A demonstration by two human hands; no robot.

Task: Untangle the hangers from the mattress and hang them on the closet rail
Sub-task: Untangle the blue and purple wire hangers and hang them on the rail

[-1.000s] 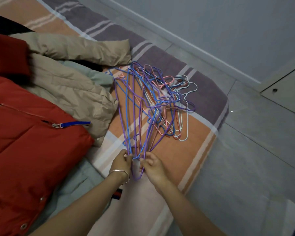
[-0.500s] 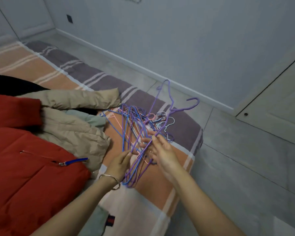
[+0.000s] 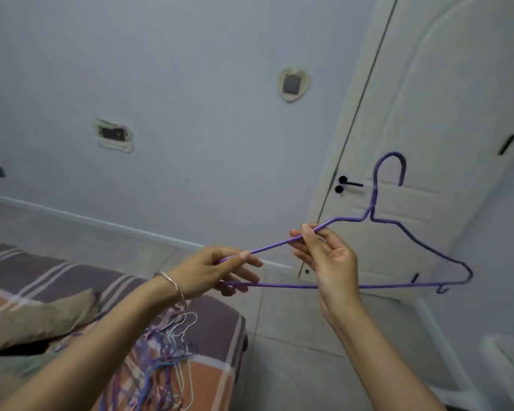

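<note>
Holds purple hanger (image 3: 392, 286) above the mattress (image 3: 214, 318), clear of the tangle (image 3: 166, 360) lying on it, likely to avoid re-snagging. Pinches with left hand (image 3: 208, 271) at shoulder tip, right hand (image 3: 330, 262) on sloped arm; spare fingers loose. Points hook up, seemingly for the rail, not in view.

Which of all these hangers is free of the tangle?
The purple hanger, held up by the left hand and right hand; the other hangers lie in a heap on the mattress.
</note>
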